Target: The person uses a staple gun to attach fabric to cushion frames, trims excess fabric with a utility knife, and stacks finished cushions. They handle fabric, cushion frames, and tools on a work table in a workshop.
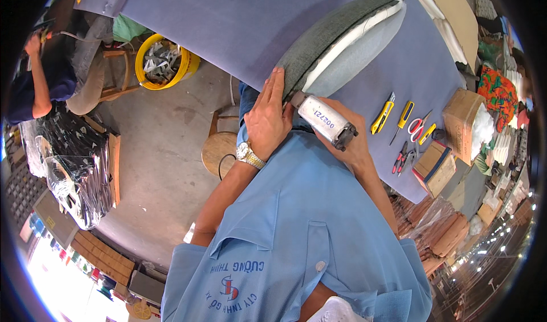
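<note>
A padded cushion (327, 34), covered in dark grey fabric with a white layer along its open edge and a lighter grey face, stands tilted on the blue-grey table covering. My left hand (266, 122) lies against its near end, fingers stretched out flat along the dark fabric. My right hand (354, 138) is closed around a silver staple gun (326, 119). The gun's nose points at the cushion's near end, close to my left thumb. Whether the nose touches the fabric I cannot tell. The right fingers are partly hidden by the gun.
On the table's right lie a yellow utility knife (383, 114), a yellow screwdriver (405, 115), scissors (419, 127) and red-handled pliers (400, 158), beside cardboard boxes (460, 117). A yellow bucket (190, 66) of scraps and a round stool (219, 151) stand left. Another person (43, 88) works far left.
</note>
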A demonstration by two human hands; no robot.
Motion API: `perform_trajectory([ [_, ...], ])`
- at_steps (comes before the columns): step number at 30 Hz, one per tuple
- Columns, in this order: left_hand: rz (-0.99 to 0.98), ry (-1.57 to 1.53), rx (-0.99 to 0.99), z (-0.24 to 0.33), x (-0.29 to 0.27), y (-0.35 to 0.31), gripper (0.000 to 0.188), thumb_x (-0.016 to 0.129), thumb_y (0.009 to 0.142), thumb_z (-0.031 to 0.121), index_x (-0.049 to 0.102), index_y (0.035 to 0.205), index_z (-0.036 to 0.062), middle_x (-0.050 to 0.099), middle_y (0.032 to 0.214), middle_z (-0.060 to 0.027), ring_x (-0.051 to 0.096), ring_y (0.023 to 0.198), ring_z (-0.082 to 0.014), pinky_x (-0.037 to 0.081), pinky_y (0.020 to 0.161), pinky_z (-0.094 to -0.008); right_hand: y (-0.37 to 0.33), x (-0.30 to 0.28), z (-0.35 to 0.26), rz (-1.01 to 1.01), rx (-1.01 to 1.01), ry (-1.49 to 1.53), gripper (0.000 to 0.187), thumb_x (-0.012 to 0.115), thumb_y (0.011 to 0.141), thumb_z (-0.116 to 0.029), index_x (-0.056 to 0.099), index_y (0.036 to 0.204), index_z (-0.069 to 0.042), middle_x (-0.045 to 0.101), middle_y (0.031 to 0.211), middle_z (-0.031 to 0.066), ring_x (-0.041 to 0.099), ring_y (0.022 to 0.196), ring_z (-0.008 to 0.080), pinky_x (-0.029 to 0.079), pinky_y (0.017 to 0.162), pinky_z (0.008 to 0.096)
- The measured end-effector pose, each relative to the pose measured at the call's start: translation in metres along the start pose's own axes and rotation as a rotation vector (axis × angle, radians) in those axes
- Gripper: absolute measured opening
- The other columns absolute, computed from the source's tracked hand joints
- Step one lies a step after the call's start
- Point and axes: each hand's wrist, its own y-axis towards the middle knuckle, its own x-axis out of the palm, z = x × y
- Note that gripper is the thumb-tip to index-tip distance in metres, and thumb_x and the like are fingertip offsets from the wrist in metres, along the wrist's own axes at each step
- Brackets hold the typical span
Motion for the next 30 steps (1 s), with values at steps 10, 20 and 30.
perform_trajectory([
  [10,0.040,0.031,0.020,-0.004,0.011,-0.005,0.092,0.073,0.077,0.001,0.029,0.158,-0.0011,0.054,0.147,-0.0255,0.059,0.132,-0.0379,0.061,0.090,-0.0411,0.012,-0.005,-0.018,-0.089,0.125,0.003,0.049,0.076,0.073,-0.005,0.066,0.121,-0.006,0.073,0.105,0.0140,0.072,0.095,0.0325,0.055,0.083,0.0349],
  [20,0.011,-0.024,-0.032,-0.002,0.013,-0.002,0.098,0.078,0.082,0.022,0.022,0.160,0.0004,0.057,0.143,-0.0250,0.062,0.127,-0.0357,0.061,0.080,-0.0438,-0.019,-0.028,-0.008,-0.038,0.148,-0.032,0.050,0.081,0.078,-0.008,0.065,0.125,-0.003,0.073,0.111,0.0150,0.071,0.100,0.0273,0.054,0.090,0.0335],
  [30,-0.025,0.058,-0.019,-0.004,0.026,-0.004,0.082,0.066,0.092,0.044,0.033,0.160,0.0137,0.048,0.156,-0.0130,0.055,0.137,-0.0316,0.059,0.086,-0.0507,-0.041,-0.050,0.148,0.346,0.401,0.003,0.066,0.078,0.085,-0.007,0.052,0.145,-0.003,0.059,0.142,0.0161,0.054,0.134,0.0303,0.048,0.106,0.0409],
])
